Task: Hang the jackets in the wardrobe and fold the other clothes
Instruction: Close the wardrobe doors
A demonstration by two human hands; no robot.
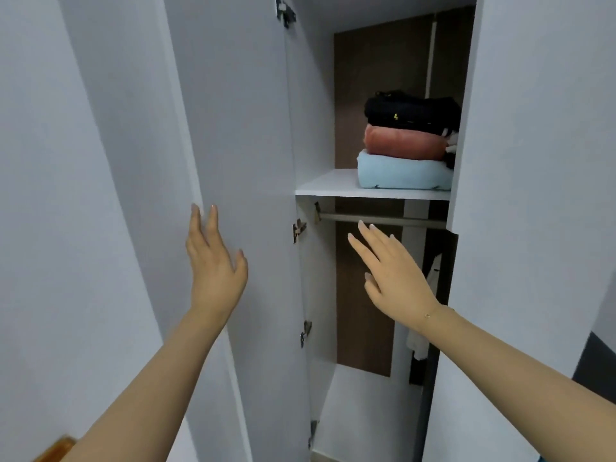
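A white wardrobe stands open in front of me. Its left door (240, 135) swings outward, and my left hand (215, 265) lies flat against the door's face with straight fingers, holding nothing. My right hand (393, 275) hovers open in the gap below the hanging rail (383, 220), fingers spread and empty. On the shelf (326, 186) sits a stack of three folded clothes: light blue (403, 175) at the bottom, salmon pink (403, 143) in the middle, black (410, 110) on top. A white and dark garment (430, 278) hangs at the right, mostly hidden by the right door.
The right door (540, 161) is partly closed and narrows the opening. Hinges (299, 230) stick out on the left inner wall. The wardrobe floor (366, 405) is white below a brown back panel. A wooden edge (55, 450) shows at the bottom left.
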